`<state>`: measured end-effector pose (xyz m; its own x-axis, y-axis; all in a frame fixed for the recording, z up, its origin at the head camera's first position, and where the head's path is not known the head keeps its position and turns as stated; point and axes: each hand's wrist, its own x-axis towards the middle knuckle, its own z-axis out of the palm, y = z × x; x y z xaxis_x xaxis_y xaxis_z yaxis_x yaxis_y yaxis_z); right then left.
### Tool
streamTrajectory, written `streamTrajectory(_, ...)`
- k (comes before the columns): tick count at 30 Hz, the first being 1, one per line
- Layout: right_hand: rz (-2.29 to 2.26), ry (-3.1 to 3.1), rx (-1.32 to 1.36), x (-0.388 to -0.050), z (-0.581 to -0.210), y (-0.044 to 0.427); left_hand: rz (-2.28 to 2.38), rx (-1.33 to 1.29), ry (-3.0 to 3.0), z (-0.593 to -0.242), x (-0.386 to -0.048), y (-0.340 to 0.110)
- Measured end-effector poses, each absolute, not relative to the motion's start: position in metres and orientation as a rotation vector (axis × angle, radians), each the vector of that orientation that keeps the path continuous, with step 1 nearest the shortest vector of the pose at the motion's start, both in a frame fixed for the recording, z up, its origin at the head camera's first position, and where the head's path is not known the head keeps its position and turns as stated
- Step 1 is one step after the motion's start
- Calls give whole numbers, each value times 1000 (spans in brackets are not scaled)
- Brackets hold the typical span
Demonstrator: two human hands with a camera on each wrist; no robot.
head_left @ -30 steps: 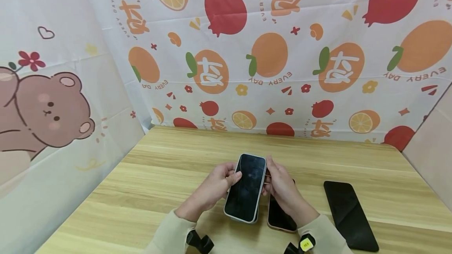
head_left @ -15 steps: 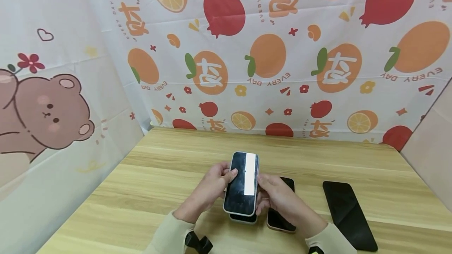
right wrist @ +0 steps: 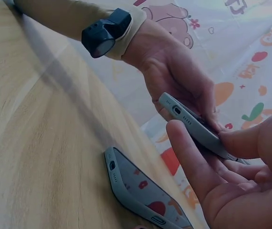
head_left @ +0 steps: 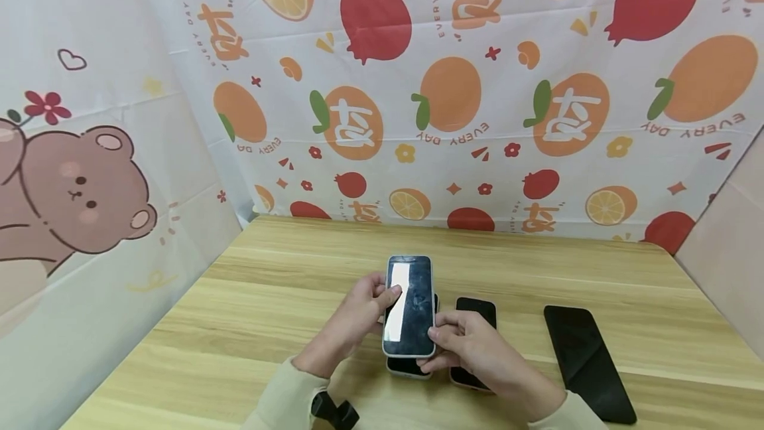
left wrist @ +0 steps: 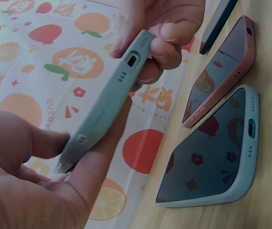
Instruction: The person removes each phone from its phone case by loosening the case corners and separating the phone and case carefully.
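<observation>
A phone (head_left: 414, 307) in a pale green-blue case is held up above the table, its dark screen facing up with a bright reflection on it. My left hand (head_left: 356, 316) grips its left side, thumb over the screen edge. At the lower right corner, my right hand (head_left: 480, 350) pinches the same phone between thumb and fingers. The case's charging-port end (left wrist: 132, 59) shows in the left wrist view. Below the held phone lies a second pale-cased phone (left wrist: 212, 152), mostly hidden in the head view. A phone in a pinkish case (head_left: 477, 310) lies beside it, partly behind my right hand.
Further right on the wooden table (head_left: 268, 271) lies a larger black phone-like slab (head_left: 587, 363). A fruit-printed cloth (head_left: 453, 91) hangs at the table's back edge, and a bear-printed cloth (head_left: 89, 184) stands on the left.
The held phone has turned slightly more upright and shifted a little left. My right hand has slid from its upper right edge down to the lower right corner, uncovering more of the pinkish-cased phone.
</observation>
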<state>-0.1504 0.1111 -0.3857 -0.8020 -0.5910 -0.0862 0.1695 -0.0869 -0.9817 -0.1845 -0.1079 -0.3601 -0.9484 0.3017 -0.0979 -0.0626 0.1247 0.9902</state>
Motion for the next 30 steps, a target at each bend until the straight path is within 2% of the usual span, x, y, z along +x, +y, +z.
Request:
streamTrajectory(14, -1956, 1594, -503, -152, -384, 117, 1870, 230, 2112, -358, -182, -110)
streamTrajectory(30, -1910, 1570, -695, -152, -381, 124, 1980, 288, 1903, -361, -184, -112)
